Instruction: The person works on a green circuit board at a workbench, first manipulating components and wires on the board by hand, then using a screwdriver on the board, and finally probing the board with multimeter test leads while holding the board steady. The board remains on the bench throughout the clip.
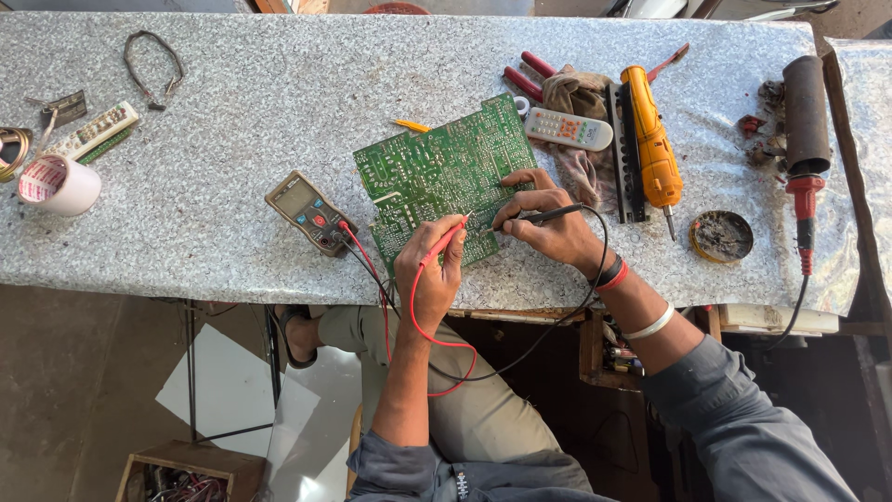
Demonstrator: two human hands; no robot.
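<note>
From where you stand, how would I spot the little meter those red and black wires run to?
Start at the green circuit board in the middle of the speckled grey table. Just left of the board, near the table's front edge, lies the meter, to the left of the left hand holding the red probe. It is the only dark handheld box with a grey screen and a red button.

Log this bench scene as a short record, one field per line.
left hand: holds red probe, tip on the board
right hand: holds black probe, tip on the board
board: green circuit board, flat on the worktop
meter: multimeter left of the board, leads plugged in
right of board: remote control, orange power screwdriver
far left: tape roll
</note>
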